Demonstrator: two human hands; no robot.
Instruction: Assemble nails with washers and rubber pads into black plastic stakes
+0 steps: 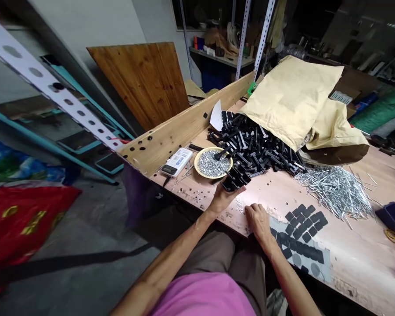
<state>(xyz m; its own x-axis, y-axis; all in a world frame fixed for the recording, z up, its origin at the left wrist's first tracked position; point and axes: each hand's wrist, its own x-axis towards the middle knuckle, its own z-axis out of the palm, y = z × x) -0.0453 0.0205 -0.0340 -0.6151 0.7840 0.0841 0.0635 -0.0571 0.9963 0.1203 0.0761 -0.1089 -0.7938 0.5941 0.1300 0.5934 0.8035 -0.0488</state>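
Note:
My left hand (222,200) is closed around a cluster of black plastic pieces (236,177), raised just above the table's front edge. Beside it, a yellow bowl (197,170) is full of small silver metal parts (213,163) that look like nuts; a black piece lies on them. My right hand (257,217) rests at the table edge with its fingers curled down, and what they hold, if anything, is hidden. A few small silver rings (239,204) lie between my hands. Behind them spreads a heap of black plastic parts (250,147).
Long silver screws or pins (339,191) are piled at the right. Black square pads (304,228) lie on a grey sheet near my right forearm. A white boxy device (177,161) sits by the wooden side board (171,140). Paper sacks (292,96) cover the back.

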